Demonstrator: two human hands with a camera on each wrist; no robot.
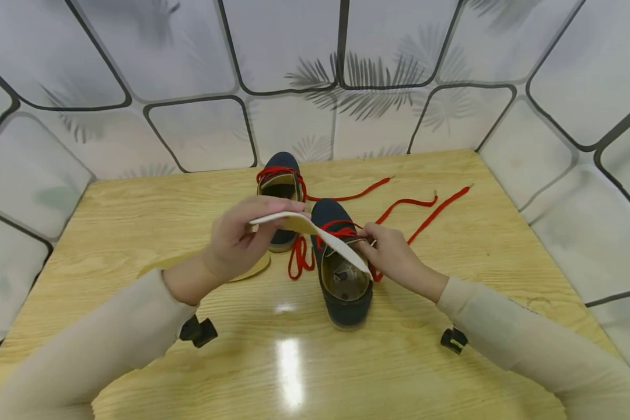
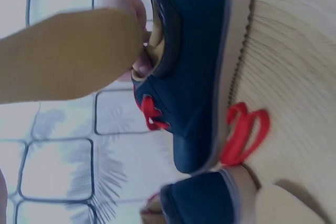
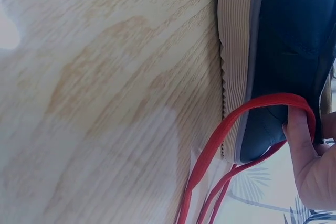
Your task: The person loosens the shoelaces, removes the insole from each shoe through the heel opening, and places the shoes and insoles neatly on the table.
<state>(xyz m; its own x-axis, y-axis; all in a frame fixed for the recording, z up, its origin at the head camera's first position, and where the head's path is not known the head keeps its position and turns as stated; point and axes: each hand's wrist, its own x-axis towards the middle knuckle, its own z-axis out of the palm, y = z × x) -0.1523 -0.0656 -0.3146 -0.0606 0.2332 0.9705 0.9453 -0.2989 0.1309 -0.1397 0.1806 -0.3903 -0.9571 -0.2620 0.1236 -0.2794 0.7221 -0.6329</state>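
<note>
My left hand [image 1: 238, 236] grips a thin shoe insole [image 1: 341, 247] by one end, its edge turned toward me and its far end above the nearer shoe's opening. In the left wrist view the insole [image 2: 68, 59] shows a flat tan face. The nearer navy shoe [image 1: 349, 312] stands upright on the table, toe pointing away. At its right side my right hand [image 1: 394, 254] pinches the collar by the lace area, thumb inside the opening. A red lace [image 3: 210, 148] loops over the fingers in the right wrist view.
A second navy shoe [image 1: 282, 160] with red laces stands behind and to the left. Another tan insole [image 1: 254, 268] lies on the wooden table [image 1: 231, 373], partly behind my left forearm. Loose red lace ends [image 1: 441, 213] trail right. Patterned panels [image 1: 199, 134] border the table's back and sides.
</note>
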